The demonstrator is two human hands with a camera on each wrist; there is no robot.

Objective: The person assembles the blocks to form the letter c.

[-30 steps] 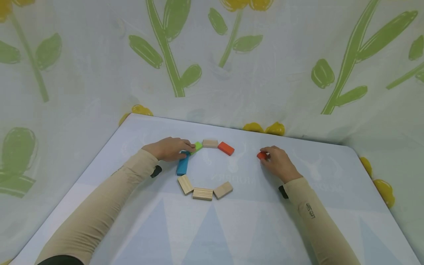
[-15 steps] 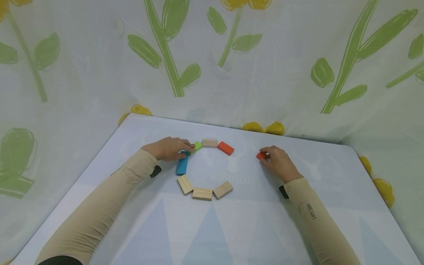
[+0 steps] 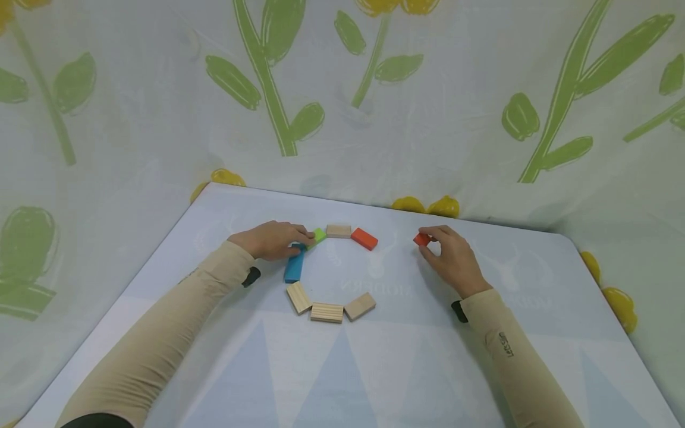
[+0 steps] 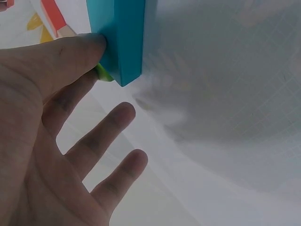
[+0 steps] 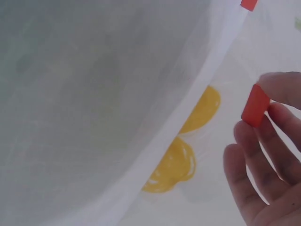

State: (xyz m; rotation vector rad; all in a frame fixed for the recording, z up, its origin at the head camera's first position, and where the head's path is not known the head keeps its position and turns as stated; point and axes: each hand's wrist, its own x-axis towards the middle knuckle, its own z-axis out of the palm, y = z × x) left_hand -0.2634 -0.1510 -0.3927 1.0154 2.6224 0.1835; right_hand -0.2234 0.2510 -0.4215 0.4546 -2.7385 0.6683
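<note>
In the head view my left hand is at the far left of a partial ring of small blocks. Its thumb touches the blue block and its index finger touches the green block, partly hidden by the hand. The left wrist view shows the thumb against the blue block, with the other fingers spread and nearly straight. To the right of the ring my right hand pinches a small red block between thumb and fingertips. The right wrist view shows that red block tilted in its grip.
A plain wooden block and another red block lie along the ring's far side. Nearer are a left wooden block, a striped wooden block and a right wooden block. The white table meets a flower-printed curtain.
My right hand has risen slightly with the red block, which is now more exposed at its fingertips. The left hand and the blocks in the ring stay in place.
</note>
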